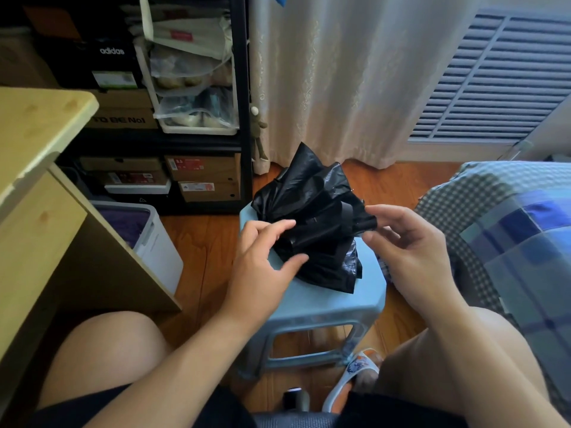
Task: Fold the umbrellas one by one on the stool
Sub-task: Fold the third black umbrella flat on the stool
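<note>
Left hand (pixel 262 251): our relaxed fingers touch black umbrella (pixel 315 223) on blue stool (pixel 340 304). Right hand (pixel 408 239): pinches canopy's right edge, we judge.

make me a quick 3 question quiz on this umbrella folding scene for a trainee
1. True or false: the black umbrella lies on the floor beside the light blue stool.
2. Which hand touches the right-hand edge of the canopy fabric? A) left hand B) right hand
3. Fill in: the canopy is loose and ____, not yet wrapped tight.

Key
1. False: it rests on the stool's seat.
2. B: the right hand's fingertips meet that edge of the fabric, while the left hand's fingers reach to the left side of the bundle.
3. Crumpled.
</note>
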